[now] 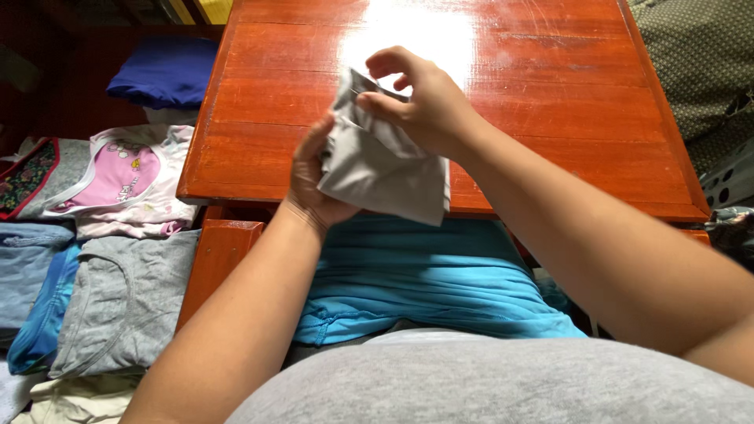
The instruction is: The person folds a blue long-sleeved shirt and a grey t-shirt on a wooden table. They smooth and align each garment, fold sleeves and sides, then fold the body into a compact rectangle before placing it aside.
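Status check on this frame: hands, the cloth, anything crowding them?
Left hand under the small grey cloth, right hand pinching its top edge. Cloth held above the red wooden table, near its front edge. Folded clothes piled left, apart from the hands.

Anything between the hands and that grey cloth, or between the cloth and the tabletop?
Nothing visible. Both the left hand and right hand already grip the grey cloth directly. It hangs over the near edge of the red wooden table, whose surface there is bare.

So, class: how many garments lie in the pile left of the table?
About 7, perhaps more hidden: blue folded one, patterned one, pink-printed shirt, grey top, two blue pieces, cream one.
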